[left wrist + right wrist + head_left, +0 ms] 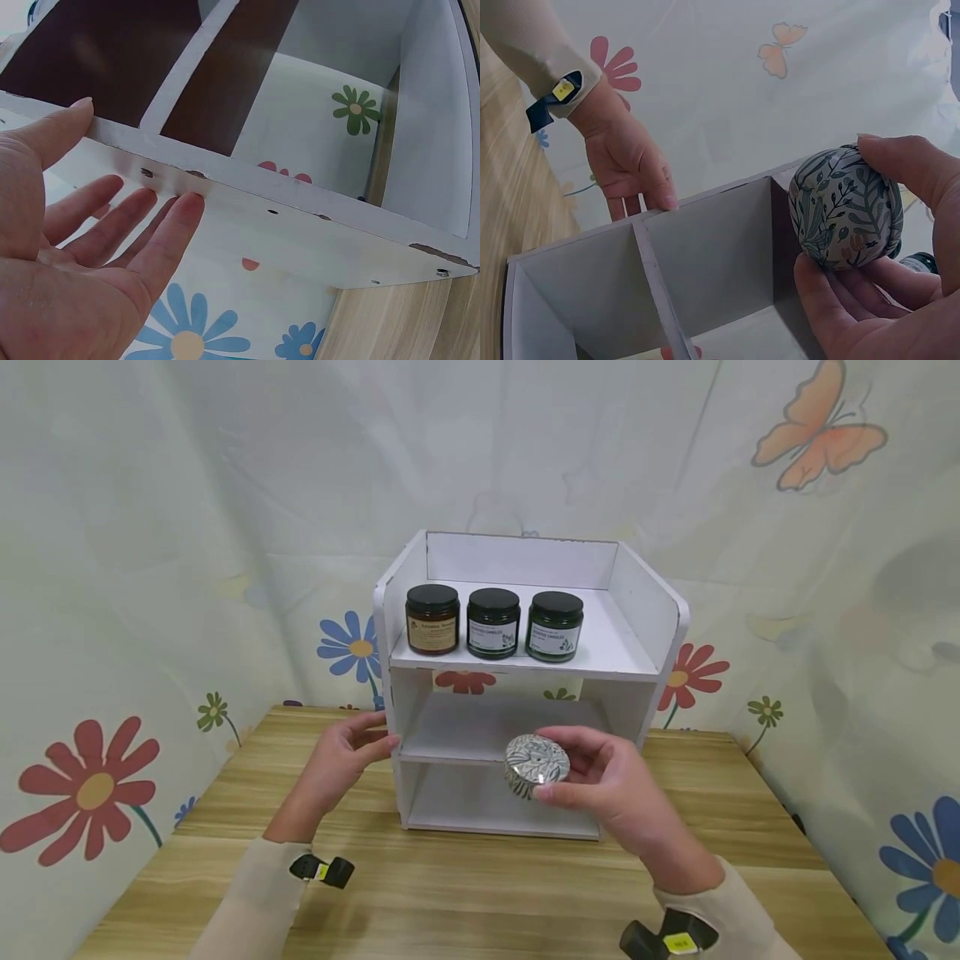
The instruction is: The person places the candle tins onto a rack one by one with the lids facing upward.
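From the head view, a wooden table (465, 893) stands before a pale curtain (150, 568) printed with flowers and a butterfly, and on it sits a white shelf unit (525, 693) with three dark jars (493, 623) lined up on its top level. The right hand (607, 785) grasps a round patterned tin (536, 765) just in front of the middle shelf, its lid tilted up toward the camera. The left hand (341, 760) rests relaxed fingers against the unit's left wall. In the left wrist view, the straight fingers (169, 232) lie along the white side panel (285, 225). In the right wrist view, thumb and fingers (840, 292) pinch the tin (846, 208) by its rim, its flat face toward the camera, above the open shelves.
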A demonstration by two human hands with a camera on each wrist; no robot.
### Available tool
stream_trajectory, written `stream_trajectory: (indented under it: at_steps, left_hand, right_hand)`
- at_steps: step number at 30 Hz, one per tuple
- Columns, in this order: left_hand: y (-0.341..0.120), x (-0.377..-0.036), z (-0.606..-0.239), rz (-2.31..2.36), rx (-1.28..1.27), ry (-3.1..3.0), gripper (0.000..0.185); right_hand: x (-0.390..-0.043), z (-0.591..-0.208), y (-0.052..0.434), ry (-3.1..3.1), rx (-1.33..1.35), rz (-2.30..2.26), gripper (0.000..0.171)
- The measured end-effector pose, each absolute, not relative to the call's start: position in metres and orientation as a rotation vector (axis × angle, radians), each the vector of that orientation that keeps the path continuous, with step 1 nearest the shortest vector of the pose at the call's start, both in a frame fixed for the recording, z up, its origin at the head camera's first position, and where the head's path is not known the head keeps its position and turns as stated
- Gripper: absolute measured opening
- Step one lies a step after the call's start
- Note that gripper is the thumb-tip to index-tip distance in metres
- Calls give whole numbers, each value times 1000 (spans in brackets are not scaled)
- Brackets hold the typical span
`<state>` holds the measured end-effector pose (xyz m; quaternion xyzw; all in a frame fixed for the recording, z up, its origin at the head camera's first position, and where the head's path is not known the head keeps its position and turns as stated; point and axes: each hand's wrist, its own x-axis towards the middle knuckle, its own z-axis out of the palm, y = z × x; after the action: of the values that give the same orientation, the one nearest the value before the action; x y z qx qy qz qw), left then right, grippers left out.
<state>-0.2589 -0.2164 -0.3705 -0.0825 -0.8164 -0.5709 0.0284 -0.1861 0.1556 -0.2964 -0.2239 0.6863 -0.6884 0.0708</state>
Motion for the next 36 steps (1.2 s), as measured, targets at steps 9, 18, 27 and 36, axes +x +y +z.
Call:
stream_trajectory:
  at_steps: [9,18,27,36]
  left_hand:
    - [-216,-260,-371,-1765,-254,-2519,66]
    - [-217,-260,-372,-1759,-241,-2523,67]
    - [-217,-259,-371,-1760,-244,-2521,67]
    - [-216,-259,-370,-1763,-255,-2515,66]
  right_hand:
    - [-189,-285,161,2131,-699,-2030,60]
    - [-191,-270,164,2206,-668,-1994,57]
    - [-195,-260,169,2214,-669,-1996,56]
    - [-198,-252,174,2252,-635,-1968,54]
